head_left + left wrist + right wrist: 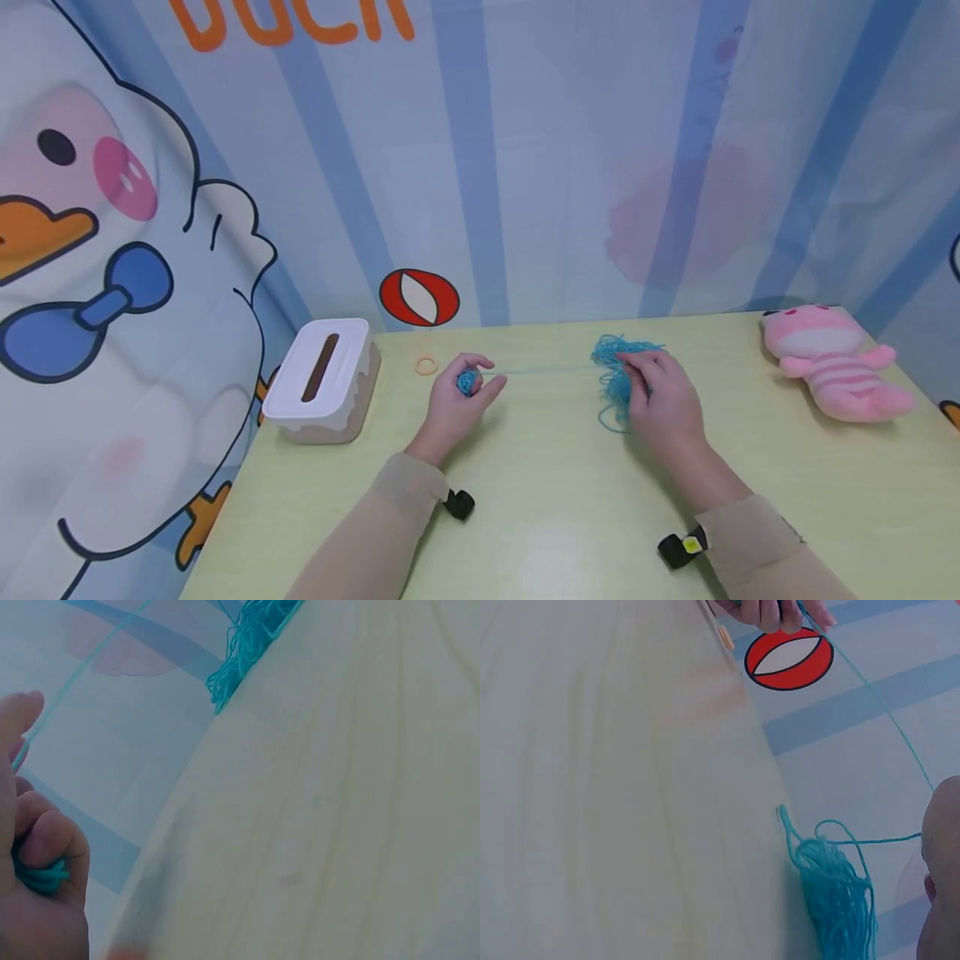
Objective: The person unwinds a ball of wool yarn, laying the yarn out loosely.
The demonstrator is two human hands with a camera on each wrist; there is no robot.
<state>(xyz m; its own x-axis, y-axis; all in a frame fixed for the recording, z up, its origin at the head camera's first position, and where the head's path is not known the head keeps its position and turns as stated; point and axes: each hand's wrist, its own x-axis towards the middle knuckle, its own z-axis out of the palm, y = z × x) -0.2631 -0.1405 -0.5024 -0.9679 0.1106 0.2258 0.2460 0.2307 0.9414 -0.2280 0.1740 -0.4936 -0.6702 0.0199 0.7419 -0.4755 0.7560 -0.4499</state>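
Note:
In the head view, my left hand [459,404] curls its fingers round a small ball of blue yarn [467,382]. The left wrist view shows the ball's strands [43,876] tucked under the curled fingers. A single strand [543,370] runs taut from there to my right hand [667,396], which pinches it between thumb and finger. Beneath and behind the right hand lies a loose heap of the same yarn [617,385], partly hidden by the hand. The right wrist view shows loops of this heap [836,900] below the strand.
A white-lidded box [322,379] with a slot stands at the table's left. Beyond the left hand lies a small orange ring [426,365]. A pink striped plush toy [836,362] rests at the right edge. Behind the table [555,500] hangs a printed curtain [555,167].

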